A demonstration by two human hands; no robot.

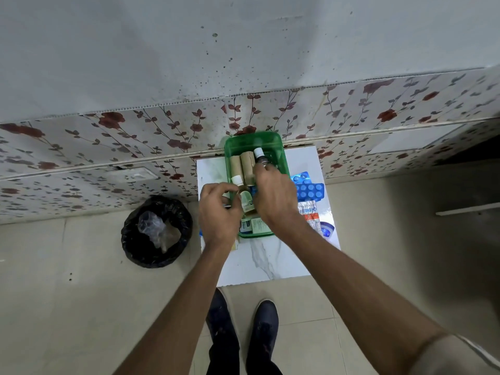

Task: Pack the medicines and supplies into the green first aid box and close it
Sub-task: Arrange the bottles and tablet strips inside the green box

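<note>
1. Standing open on a white marbled bench (270, 262), the green first aid box (281, 158) is seen packed with two tan rolls (243, 166) and small bottles.
2. A dark bottle (260, 157) is gripped by the right hand (273, 196); the left hand (217, 209) is curled at the box's left wall, its fingers pinching a white-capped bottle (238, 182).
3. Blue blister packs (309, 190) lie beside the box.
4. A black-lined bin (157, 231) is seen on the tiled floor, under floral wall tiles.
5. Cartons at the box's near end are partly hidden.
</note>
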